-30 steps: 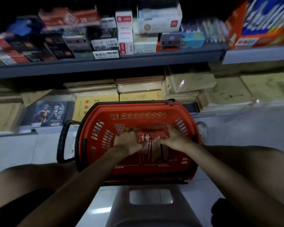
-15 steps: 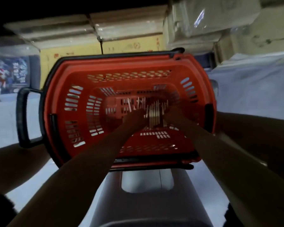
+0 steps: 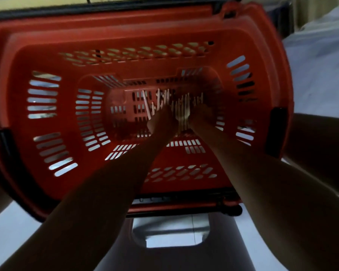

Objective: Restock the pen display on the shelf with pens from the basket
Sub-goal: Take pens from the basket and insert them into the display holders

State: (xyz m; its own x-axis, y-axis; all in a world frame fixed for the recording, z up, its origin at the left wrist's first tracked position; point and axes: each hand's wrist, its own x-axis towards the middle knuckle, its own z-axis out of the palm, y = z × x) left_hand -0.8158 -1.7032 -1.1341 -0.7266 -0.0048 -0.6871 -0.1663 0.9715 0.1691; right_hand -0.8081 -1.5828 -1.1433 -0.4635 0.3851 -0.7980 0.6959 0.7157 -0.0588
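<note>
We've leaned closer: basket (image 3: 125, 32) fills the view over pale floor (image 3: 321, 55); pens (image 3: 181, 112) point away; both hands' (image 3: 161, 122) (image 3: 201, 116) grip unclear.

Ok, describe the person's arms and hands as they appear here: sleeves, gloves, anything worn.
Both forearms are bare for all of their visible length, with no sleeve showing. The left hand and right hand wear no gloves. No watch, bracelet or ring can be made out, though the dim light and blur leave small items uncertain.
</note>
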